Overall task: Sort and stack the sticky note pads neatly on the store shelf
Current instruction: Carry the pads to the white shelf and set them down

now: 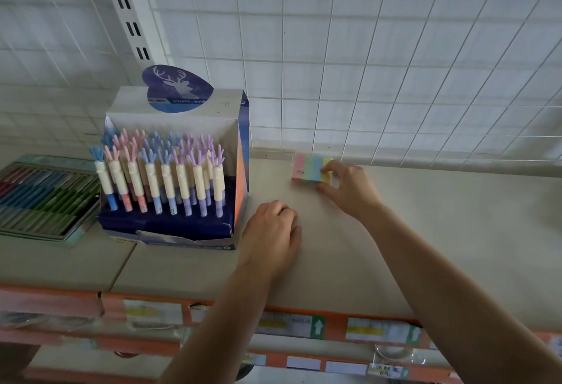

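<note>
A stack of sticky note pads (307,168), striped pink, green, blue and yellow, stands on the beige shelf (456,231) near the back wire grid. My right hand (346,189) grips its right end, fingers over the top and thumb at the front. My left hand (273,231) rests on the shelf to the front left of the stack, fingers curled under and holding nothing that I can see.
A blue display box of antler-topped pens (173,177) stands left of my left hand. Further left lies a tray of coloured items (45,198). A white wire grid (395,79) backs the shelf. Orange price strips (304,326) line the front edge.
</note>
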The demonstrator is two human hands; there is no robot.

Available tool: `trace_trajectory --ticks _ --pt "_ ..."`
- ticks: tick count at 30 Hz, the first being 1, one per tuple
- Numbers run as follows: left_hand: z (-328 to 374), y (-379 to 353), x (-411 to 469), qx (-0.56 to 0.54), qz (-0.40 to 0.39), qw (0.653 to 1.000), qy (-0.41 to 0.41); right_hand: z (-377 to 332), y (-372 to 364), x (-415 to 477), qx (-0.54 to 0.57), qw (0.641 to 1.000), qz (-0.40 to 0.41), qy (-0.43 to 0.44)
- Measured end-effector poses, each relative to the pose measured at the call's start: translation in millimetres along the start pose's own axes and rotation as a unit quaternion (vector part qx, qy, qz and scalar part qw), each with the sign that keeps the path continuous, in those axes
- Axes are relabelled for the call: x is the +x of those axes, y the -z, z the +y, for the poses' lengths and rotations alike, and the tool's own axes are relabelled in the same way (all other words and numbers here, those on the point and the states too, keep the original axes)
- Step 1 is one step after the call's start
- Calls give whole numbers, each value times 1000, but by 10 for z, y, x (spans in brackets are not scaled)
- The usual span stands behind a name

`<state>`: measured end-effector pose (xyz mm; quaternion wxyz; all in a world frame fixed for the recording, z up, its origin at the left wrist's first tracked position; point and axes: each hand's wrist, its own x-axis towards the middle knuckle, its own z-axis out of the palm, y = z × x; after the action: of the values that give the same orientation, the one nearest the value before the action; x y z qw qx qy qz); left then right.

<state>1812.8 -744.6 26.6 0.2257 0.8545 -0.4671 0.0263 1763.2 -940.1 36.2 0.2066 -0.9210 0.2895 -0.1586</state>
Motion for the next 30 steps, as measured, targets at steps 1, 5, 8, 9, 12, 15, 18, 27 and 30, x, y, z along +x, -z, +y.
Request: trace_trajectory --ticks 1,5,8,9,12,15,18,27,30 --pt "0 4 -1 0 0 1000 -1 -13 -7 4 -4 1000 1 -4" --pt "-1 11 -7 -5 -2 1000 -2 -34 -22 37 -13 1000 8 -19" --pt "-3 9 -9 -10 0 1000 -3 -54 -26 60 -24 999 13 -37" --pt "-3 8 -11 -12 -1 1000 -3 -62 -32 66 -27 999 13 -41" --pt "0 13 -17 -12 2 1000 -3 -79 -52 83 -37 998 13 -51" --pt "5 18 -15 -13 2 1000 -3 -84 -66 80 -39 998 19 -54" --pt "4 20 -16 -10 3 1000 -5 -84 -75 52 -28 998 25 -51" --pt "18 56 -24 -9 -16 1000 -14 -73 -43 -33 11 999 12 -52" --pt "28 71 -35 -2 -24 999 -21 -96 19 -106 18 998 -1 -68"
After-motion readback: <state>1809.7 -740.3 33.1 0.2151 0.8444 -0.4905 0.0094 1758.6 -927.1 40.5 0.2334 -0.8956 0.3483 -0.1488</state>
